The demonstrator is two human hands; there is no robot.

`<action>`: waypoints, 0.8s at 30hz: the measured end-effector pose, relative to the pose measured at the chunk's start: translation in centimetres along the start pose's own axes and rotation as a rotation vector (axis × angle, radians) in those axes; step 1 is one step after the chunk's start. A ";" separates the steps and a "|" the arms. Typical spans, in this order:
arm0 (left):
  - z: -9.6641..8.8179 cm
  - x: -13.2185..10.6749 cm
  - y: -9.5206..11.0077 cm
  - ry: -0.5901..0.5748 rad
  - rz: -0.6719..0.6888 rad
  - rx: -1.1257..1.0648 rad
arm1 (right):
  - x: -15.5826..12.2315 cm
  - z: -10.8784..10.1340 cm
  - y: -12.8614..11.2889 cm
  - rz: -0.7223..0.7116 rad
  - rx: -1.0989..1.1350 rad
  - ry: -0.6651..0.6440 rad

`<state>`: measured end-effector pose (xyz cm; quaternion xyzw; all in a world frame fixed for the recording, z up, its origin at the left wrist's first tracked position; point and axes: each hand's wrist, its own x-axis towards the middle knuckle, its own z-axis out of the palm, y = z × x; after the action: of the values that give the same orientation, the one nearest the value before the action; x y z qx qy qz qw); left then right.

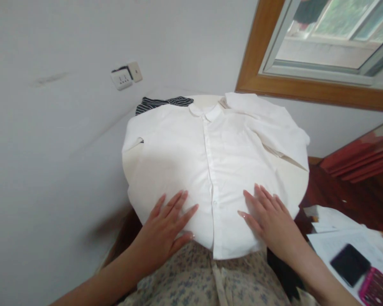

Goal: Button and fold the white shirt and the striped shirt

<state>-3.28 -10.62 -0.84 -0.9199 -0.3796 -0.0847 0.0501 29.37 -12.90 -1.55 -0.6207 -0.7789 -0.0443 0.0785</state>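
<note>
We have a white shirt laid front side up on a round, pale surface, its collar at the far side and its hem reaching the near edge, close to our body. Our left hand rests palm down on the lower front, fingers spread and pinching nothing; our right hand lies likewise on the other side of the button placket, its fingers fanned out. The shirt covers most of the surface, and that is where we see the main risk: the hem dips past the near edge, so if we lean in or drag our palms towards us, the cloth could slide off into our lap. Uneven pressure from the two hands could also skew the placket, which already bends a little on its way down. The sleeve on the right lies in loose folds out to the rim, so a sideways push might tip it over. A striped dark cloth sticks out from beneath the far left shoulder; it could shift along with the shirt or leave a ridge under it, though we cannot tell how far it extends.
</note>
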 end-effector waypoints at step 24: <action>7.3 21.8 -14.6 0.013 -0.427 -0.054 | 25.8 6.7 3.2 0.158 0.085 0.007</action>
<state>2.48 15.87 -3.37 -0.8190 -0.5632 -0.1096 0.0089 26.46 13.76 -3.69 -0.6760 -0.7285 -0.0068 0.1107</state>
